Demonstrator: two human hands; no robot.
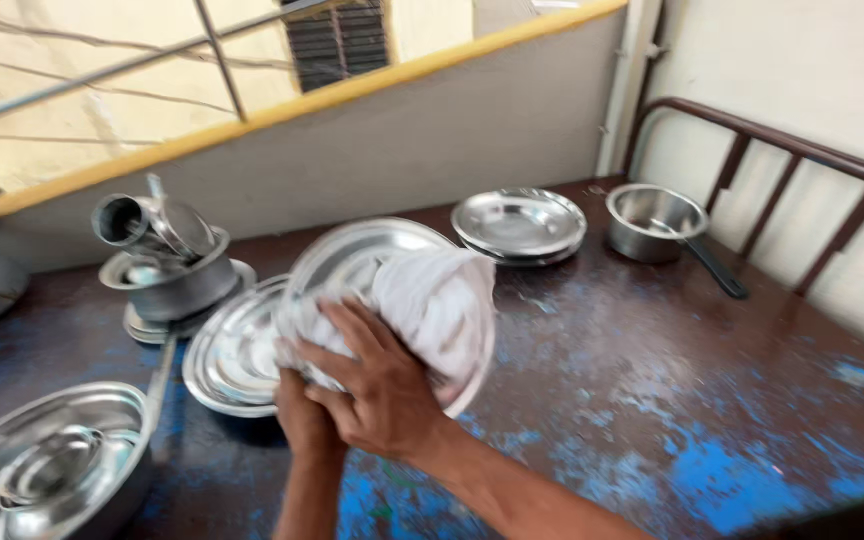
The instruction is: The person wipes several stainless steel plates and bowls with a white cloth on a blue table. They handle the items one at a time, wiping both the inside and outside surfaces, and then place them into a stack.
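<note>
I hold a round steel plate (352,250) tilted upright over the table. My left hand (302,415) grips its lower rim from beneath, mostly hidden behind the other hand. My right hand (377,385) presses a white cloth (442,300) against the plate's inner face, fingers spread over the bunched fabric. Just behind and to the left lies another steel plate (227,355), flat on the table.
A stack of steel plates (519,225) and a long-handled saucepan (654,222) stand at the back right. Stacked bowls with a steel tumbler (157,265) sit at the back left, a large pot with a lid (47,465) at front left. The worn blue-brown table (652,400) has a metal rail (802,150) on its right.
</note>
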